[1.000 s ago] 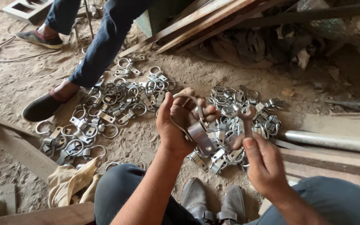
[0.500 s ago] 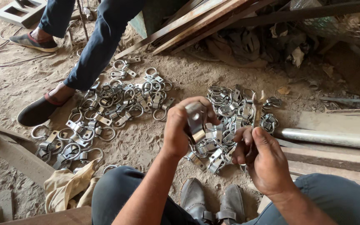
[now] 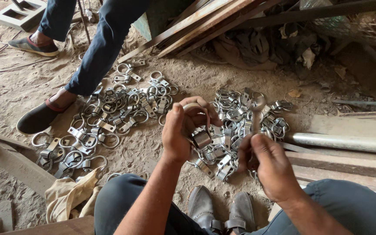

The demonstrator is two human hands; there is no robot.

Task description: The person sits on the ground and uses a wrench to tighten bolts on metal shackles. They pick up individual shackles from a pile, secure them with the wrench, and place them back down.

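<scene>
Dull grey metal clamps (image 3: 223, 139), smooth shiny metal pipe (image 3: 344, 141), rough wooden planks (image 3: 196, 21), dusty earth floor (image 3: 9, 100)

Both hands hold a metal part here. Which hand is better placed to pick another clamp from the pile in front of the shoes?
Probably the right hand: it sits low, directly over the near pile, while the left hand is raised, curled around a ring clamp.

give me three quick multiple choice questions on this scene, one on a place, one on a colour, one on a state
1. Where does the steel pipe lie?
A. right of the clamp pile
B. across the person's knees
C. on the cloth

2. What colour is the cloth on the ground?
A. red
B. beige
C. blue

3. What is the left hand doing?
A. resting flat on the ground
B. hanging empty
C. gripping a metal clamp

Answers: 1 A, it lies on the ground beside the clamp pile. 2 B, pale tan fabric. 3 C, fingers curl around it.
</scene>
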